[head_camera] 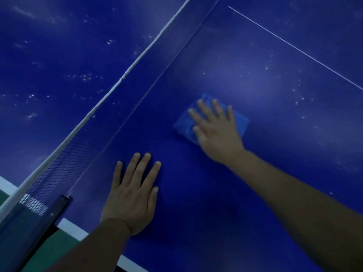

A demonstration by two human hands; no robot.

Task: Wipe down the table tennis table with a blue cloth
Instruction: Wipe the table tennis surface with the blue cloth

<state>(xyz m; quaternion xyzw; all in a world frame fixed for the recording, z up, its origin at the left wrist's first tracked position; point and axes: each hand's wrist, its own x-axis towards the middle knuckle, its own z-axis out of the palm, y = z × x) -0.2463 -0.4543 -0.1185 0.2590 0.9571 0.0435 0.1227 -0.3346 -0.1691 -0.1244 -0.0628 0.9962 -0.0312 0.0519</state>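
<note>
The blue table tennis table (265, 173) — white-edged, speckled — carries a folded blue cloth (184, 122) beside the net (64, 165).

The desk (255, 183) is deep blue with thin white lines and pale speckles, the cloth (240, 122) a lighter blue, the net (59, 171) dark blue mesh under a white top band, and the floor (59, 250) green.

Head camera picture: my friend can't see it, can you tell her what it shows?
A right hand presses a blue cloth flat on a blue table tennis table. The left hand rests flat near the net, and pale specks dot the surface.
</note>
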